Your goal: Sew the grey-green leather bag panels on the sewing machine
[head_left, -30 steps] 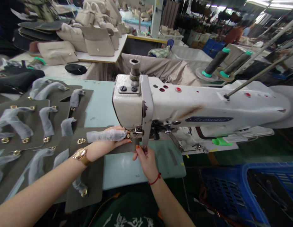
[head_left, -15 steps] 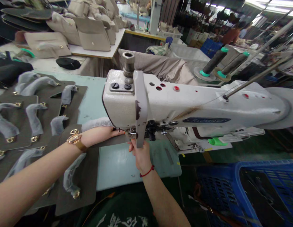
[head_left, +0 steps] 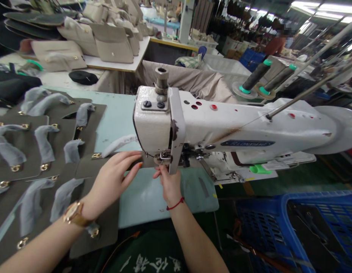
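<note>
My left hand point(head_left: 114, 176), a gold watch on its wrist, has its fingers stretched out and the thumb apart. It is over the dark grey flat panel point(head_left: 97, 165) left of the needle area. A strap wrapped in white film point(head_left: 120, 144), with a gold ring fitting, lies just beyond the fingers. My right hand point(head_left: 171, 185) is closed in a pinch under the head of the white sewing machine point(head_left: 153, 125). Its fingertips are close to the presser foot area, partly behind the metal bar point(head_left: 176, 132); what they hold is hidden.
Several grey panels with film-wrapped straps point(head_left: 43, 142) cover the left of the pale green table point(head_left: 141, 212). Beige bags point(head_left: 114, 43) stand on a table behind. Thread cones point(head_left: 255, 76) rise at the back right. A blue basket point(head_left: 283, 212) with dark pieces is at lower right.
My left hand has drawn back left from the needle area, its thumb now spread apart, exposing more of the wrapped strap. My right hand stays beside the presser foot. The view has shifted slightly.
</note>
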`<state>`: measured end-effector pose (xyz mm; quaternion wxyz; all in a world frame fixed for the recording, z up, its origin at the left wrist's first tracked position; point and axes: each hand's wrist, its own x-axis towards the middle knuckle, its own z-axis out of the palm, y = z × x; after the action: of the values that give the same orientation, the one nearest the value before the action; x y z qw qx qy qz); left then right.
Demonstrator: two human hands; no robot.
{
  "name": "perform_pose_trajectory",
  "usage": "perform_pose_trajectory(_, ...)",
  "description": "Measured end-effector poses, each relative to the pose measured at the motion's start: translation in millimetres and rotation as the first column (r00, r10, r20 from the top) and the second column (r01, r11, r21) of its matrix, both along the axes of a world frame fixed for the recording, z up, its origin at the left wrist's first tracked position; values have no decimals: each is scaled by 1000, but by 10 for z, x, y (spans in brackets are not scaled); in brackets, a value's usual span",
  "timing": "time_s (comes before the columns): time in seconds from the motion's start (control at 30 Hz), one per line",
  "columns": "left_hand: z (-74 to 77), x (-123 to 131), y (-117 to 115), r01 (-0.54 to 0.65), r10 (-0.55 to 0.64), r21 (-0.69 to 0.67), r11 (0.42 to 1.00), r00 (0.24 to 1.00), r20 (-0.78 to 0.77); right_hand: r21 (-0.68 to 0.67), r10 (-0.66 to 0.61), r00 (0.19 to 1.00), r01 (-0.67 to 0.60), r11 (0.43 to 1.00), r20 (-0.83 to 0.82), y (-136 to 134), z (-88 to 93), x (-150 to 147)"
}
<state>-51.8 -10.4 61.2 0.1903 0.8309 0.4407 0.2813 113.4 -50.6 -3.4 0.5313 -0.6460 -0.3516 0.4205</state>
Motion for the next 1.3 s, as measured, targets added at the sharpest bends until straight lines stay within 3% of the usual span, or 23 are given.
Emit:
perform_pose_trajectory(0.07, -132, 13, -346, -12, 32, -95, 995, 977, 212, -6, -20, 999, 20, 1000, -33, 1, 3, 3)
perform_pose_trajectory(0.1, -217, 56, -467, 44, 39, -269, 962, 954, 298, -10, -29, 998, 28, 1000, -50, 1, 7, 3)
perform_pose_trajectory(0.13, -305, 121, -540, 89, 107, -454, 887, 915, 388, -12, -32, 998, 32, 999, -56, 2, 12, 2)
perform_pose_trajectory(0.2, -456, 283, -533, 213, 328, -716, 664, 779, 535, -8, -36, 997, 36, 999, -61, 3, 25, 0)
perform_pose_trajectory(0.23, -504, 362, -466, 277, 427, -765, 581, 696, 577, -4, -35, 997, 35, 999, -63, 4, 32, 0)
perform_pose_trajectory(0.3, -532, 481, -267, 330, 555, -805, 493, 593, 583, 7, -30, 997, 30, 1000, -64, 7, 47, 4)
perform_pose_trajectory(0.33, -515, 513, -164, 288, 586, -836, 467, 607, 537, 11, -23, 998, 24, 1000, -60, 8, 54, 9)
perform_pose_trajectory(0.4, -446, 528, -9, 96, 602, -901, 424, 714, 359, 15, -8, 999, 8, 1000, -37, 10, 68, 24)
perform_pose_trajectory(0.5, -339, 490, 68, -164, 553, -886, 433, 825, 117, 31, 16, 1000, -16, 999, 12, 0, 89, 51)
perform_pose_trajectory(0.6, -284, 468, 48, -211, 520, -862, 460, 851, 70, 51, 48, 999, -49, 997, 20, -46, 105, 77)
perform_pose_trajectory(0.93, -341, 473, 115, -218, 454, -824, 523, 890, 52, -14, 111, 992, -112, 994, -59, -377, 60, 88)
perform_pose_trajectory(1.3, -333, 547, 149, -142, 518, -825, 548, 832, 200, -25, 189, 977, -192, 981, -96, -459, -12, 78)
